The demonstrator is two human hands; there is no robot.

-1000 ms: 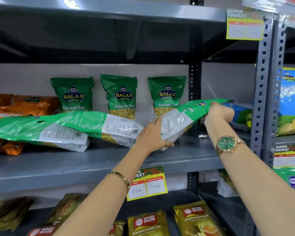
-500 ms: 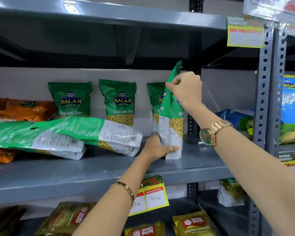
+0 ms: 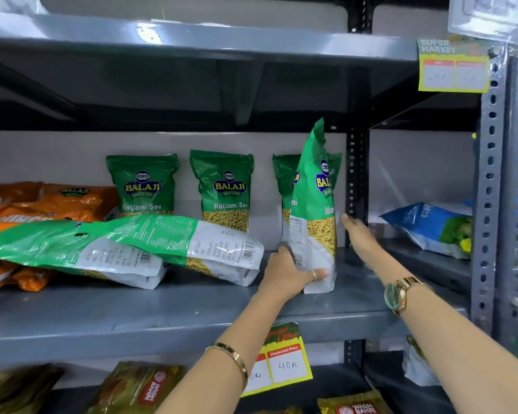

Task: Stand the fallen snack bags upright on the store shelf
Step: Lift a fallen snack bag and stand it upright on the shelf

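One bag up, two more to go.
Your left hand (image 3: 293, 274) pinches the bottom of the bag (image 3: 313, 210) standing at the shelf (image 3: 162, 318) front; your right hand (image 3: 361, 234) is flat and open beside it, holding nothing. Two green bags (image 3: 126, 249) lie flat on the left.

Orange bags (image 3: 57, 204) are lying stacked at the left end of the middle level. A blue bag (image 3: 428, 227) is lying flat in the adjoining bay to the right. A price tag (image 3: 287, 364) reading "40" is hanging below the front edge. Tea packs (image 3: 138, 389) are sitting on the level beneath. A second tag (image 3: 453, 67) is hanging at the upper right.
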